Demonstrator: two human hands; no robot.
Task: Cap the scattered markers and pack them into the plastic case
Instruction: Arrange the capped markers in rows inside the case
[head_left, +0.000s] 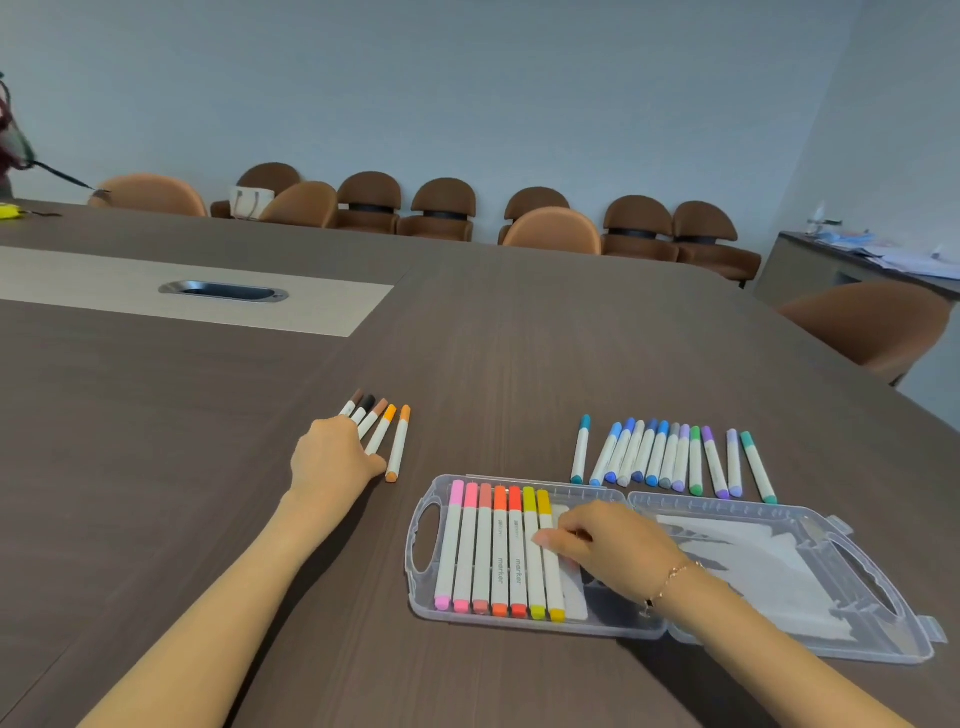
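Note:
An open clear plastic case (422, 551) lies on the brown table, its lid (810, 587) folded out to the right. Several capped markers, pink through yellow (493, 556), lie side by side in the left half of the case. My right hand (608, 551) rests in the case with its fingertips on the yellow marker (550, 587) at the row's end. My left hand (332, 460) lies on a group of brown, black and orange markers (399, 441) left of the case. A row of blue, grey, green and purple markers (670, 457) lies behind the case.
The long table has a light inlay with a metal cable slot (223, 292) at the back left. Brown chairs (441, 208) line the far wall, and one chair (872, 322) stands at the table's right edge. A side cabinet with papers (883, 260) is at far right.

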